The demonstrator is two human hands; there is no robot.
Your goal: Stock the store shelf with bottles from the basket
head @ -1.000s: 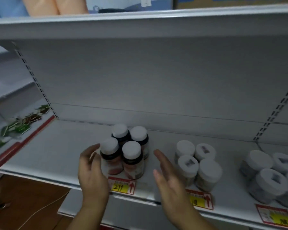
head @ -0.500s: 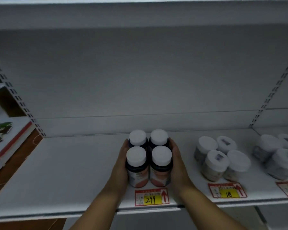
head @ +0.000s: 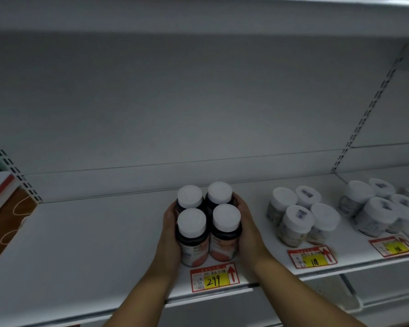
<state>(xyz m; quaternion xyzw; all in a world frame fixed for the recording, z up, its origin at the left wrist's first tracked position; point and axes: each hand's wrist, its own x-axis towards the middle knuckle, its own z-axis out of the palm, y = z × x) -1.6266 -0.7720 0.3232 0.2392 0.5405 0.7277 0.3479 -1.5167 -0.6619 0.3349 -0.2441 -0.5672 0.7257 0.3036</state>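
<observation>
Several dark bottles (head: 208,223) with white caps and orange labels stand upright in a tight square block on the white shelf (head: 92,244). My left hand (head: 171,234) presses flat against the block's left side. Against its right side lies my right hand (head: 247,230), fingers wrapped round the rear bottle. Both hands squeeze the block between them. A red and yellow price tag (head: 214,277) reading 299 sits on the shelf edge just below. No basket is in view.
To the right stand a cluster of pale white-capped jars (head: 302,218) and a second cluster (head: 378,206), each above its own price tag. The shelf above overhangs. A slotted upright (head: 364,114) divides the bays. Brown floor shows at the left.
A second ago my hands were apart beside the bottles; they have closed in against both sides of the block and stay there. The view has shifted left and nearer.
</observation>
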